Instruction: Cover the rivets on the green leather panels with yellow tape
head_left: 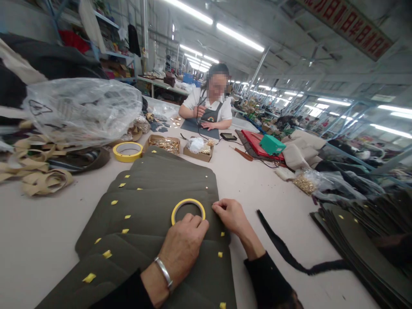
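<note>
Dark olive fabric panels [154, 206] lie overlapped on the table before me, dotted with small yellow tape pieces [107, 254] along both sides. My left hand [183, 240], with a silver bangle at the wrist, is closed on the near edge of a roll of yellow tape [175, 210] above the panels. At the panels' right edge is my right hand [231, 216], thumb and index finger pinched together. Whatever sits between those fingertips is too small to make out. Two small shiny studs [206, 176] show on the panel beyond it.
Across the table [247, 189] a co-worker [209, 107] handles a dark sheet. Another yellow tape roll [128, 152] and boxes of metal parts [162, 144] stand beyond the panels. Stacked dark panels [350, 231] and a black strip [283, 249] lie right; tan straps [48, 180] lie left.
</note>
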Motion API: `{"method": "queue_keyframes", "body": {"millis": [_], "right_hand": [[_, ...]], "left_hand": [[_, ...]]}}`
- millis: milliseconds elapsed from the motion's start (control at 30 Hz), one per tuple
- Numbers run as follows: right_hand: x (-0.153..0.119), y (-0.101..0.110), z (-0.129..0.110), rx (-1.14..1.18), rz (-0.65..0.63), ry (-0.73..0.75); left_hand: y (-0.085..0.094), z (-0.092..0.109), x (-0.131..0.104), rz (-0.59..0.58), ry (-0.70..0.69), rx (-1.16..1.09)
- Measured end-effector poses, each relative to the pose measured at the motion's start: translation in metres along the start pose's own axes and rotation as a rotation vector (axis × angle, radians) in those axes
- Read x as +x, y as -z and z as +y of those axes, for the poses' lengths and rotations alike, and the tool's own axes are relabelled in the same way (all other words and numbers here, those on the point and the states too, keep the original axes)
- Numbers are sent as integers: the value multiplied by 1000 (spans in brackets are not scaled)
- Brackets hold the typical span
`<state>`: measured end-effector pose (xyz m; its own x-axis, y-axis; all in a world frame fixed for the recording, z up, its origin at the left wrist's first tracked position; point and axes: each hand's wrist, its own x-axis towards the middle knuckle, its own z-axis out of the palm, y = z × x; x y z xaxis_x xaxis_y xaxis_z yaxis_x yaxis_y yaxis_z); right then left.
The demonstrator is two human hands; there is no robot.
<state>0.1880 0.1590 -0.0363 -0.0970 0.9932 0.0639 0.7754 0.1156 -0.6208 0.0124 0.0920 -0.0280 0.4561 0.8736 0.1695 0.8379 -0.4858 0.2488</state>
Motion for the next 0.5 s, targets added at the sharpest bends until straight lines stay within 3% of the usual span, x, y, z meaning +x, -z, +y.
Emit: {"method": "queue_keyframes", "body": {"millis": [300, 400, 500], "right_hand": [[-13, 7, 8, 27, 127, -163], [-23, 13, 8, 36, 129, -200], [-33, 16, 9, 31, 124, -211]], "left_hand": [[1, 0, -2, 61, -25, 65], [19, -3, -5, 99, -43, 46], [50, -18, -24, 148, -26, 67]]}}
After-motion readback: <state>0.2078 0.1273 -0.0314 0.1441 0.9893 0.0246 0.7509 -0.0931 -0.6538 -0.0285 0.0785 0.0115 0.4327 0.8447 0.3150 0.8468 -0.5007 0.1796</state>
